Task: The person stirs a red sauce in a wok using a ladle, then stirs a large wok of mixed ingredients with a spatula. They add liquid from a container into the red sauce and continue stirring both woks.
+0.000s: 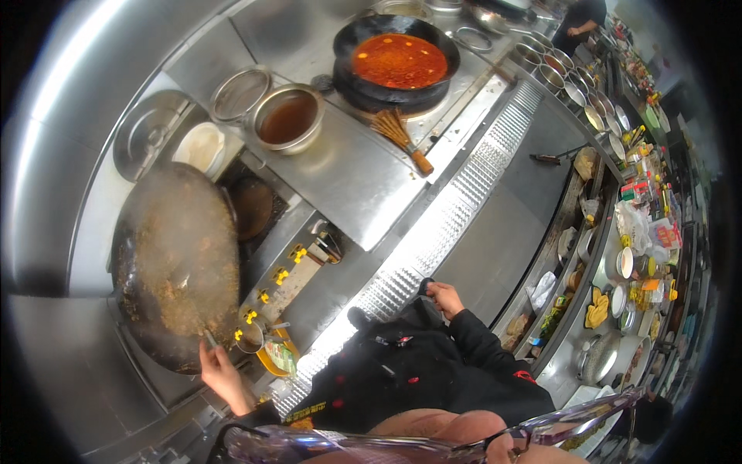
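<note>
On the left, my left hand (pixel 223 374) grips the metal handle of a cooking utensil (pixel 210 338), whose head is lost in the wok. That large dark wok (pixel 130 313) holds browned, crumbly food (pixel 179 255) under rising steam. My right hand (pixel 446 300) hangs over the floor beside my dark apron (pixel 400 354), its fingers curled. A black shape (pixel 426 285) shows right at its fingertips; whether it is held or is a shoe beyond the hand cannot be told.
A wok of red, oily broth (pixel 400 61) stands on the far burner, near a bamboo wok brush (pixel 400 136). A metal pot of brown liquid (pixel 288 119) sits beside a strainer (pixel 240 93). Yellow valve knobs (pixel 280 276) line the stove front. Bottles and bowls crowd the right counter (pixel 579 307). Another person (pixel 582 26) stands far back.
</note>
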{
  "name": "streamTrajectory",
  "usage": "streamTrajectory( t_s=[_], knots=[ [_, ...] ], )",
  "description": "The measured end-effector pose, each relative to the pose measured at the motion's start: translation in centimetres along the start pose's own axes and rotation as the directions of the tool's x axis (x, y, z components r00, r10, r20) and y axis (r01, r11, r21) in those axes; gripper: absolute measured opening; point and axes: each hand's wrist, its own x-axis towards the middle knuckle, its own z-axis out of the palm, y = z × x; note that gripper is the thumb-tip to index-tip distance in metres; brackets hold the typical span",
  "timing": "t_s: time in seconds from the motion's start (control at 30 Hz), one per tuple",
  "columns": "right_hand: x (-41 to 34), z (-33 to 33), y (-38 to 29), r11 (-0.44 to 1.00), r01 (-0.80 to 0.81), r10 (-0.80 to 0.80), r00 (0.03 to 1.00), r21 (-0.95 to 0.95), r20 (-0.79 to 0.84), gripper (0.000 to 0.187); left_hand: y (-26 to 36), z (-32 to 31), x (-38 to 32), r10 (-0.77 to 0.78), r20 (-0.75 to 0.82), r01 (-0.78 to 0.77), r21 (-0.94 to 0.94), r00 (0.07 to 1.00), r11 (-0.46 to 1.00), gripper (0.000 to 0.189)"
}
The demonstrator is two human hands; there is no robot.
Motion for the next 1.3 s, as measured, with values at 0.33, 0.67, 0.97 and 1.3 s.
streamTrajectory(
  t_s=[0.33, 0.67, 0.97, 1.3],
  knots=[
    [3.8, -15.5, -7.3, 0.973, 0.228, -0.229, 0.967, -0.016, -0.111, 0.030, 11.9, 30.1, -11.0, -0.117, 0.719, 0.067, 0.098, 0.685, 0.993, 0.042],
    [19.2, -26.0, -20.6, 0.944, 0.314, -0.324, 0.940, -0.101, -0.108, 0.031, 3.5, 43.4, -22.2, -0.280, 0.895, -0.270, 0.381, 0.346, 0.884, 0.035],
    [29.5, -37.1, -45.5, 0.859, 0.354, -0.439, 0.881, -0.371, -0.177, 0.037, 17.2, 60.3, -19.8, -0.378, 0.879, -0.104, 0.422, 0.292, 0.901, 0.018],
    [51.9, -37.8, -69.9, -0.048, 0.101, -0.852, 0.515, -0.994, 0.094, 0.054, 25.7, 60.4, -25.3, -0.439, 0.726, -0.155, 0.592, 0.530, 0.791, 0.026]
  ],
)
